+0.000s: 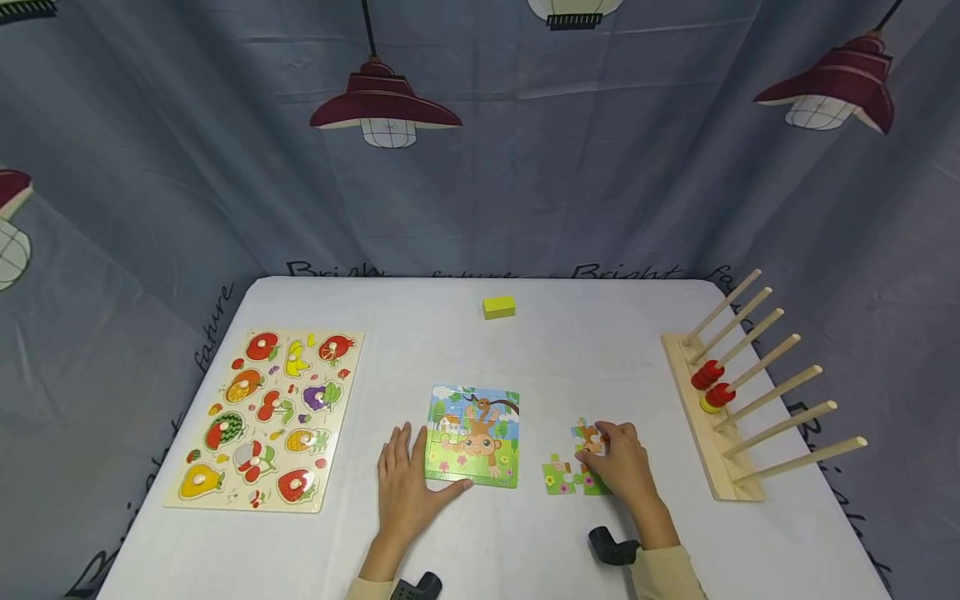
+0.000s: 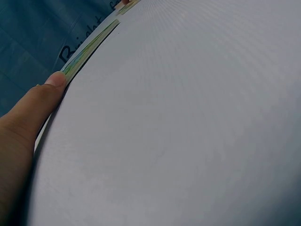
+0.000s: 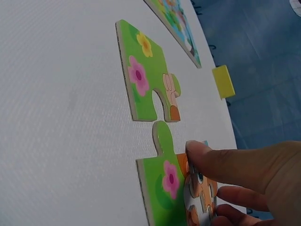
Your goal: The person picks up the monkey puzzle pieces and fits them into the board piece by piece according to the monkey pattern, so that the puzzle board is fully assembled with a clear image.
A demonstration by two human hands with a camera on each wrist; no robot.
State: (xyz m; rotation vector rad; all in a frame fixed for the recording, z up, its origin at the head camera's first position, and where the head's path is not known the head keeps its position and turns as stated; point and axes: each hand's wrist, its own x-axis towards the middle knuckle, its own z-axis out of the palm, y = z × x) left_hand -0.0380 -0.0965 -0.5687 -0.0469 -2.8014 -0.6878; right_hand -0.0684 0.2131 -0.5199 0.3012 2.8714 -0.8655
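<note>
A square monkey jigsaw puzzle (image 1: 487, 454) lies on the white table. My left hand (image 1: 408, 492) rests at its left side, fingers straight and thumb touching the lower edge; in the left wrist view the thumb (image 2: 40, 101) meets the puzzle's edge. To the right, my right hand (image 1: 630, 471) pinches an orange-and-white puzzle piece (image 3: 193, 200) between thumb and fingers, which partly cover it. That piece stands against a green piece with a pink flower (image 3: 157, 188). Another green piece with pink and yellow flowers (image 3: 141, 70) lies beside them, its socket close to the neighbour's tab.
A fruit puzzle board (image 1: 266, 421) lies at the left. A wooden peg rack (image 1: 708, 425) with several red and yellow beads stands at the right. Near the back edge sits a yellow block (image 1: 498, 307). Dark wrist devices (image 1: 613, 547) show at both wrists.
</note>
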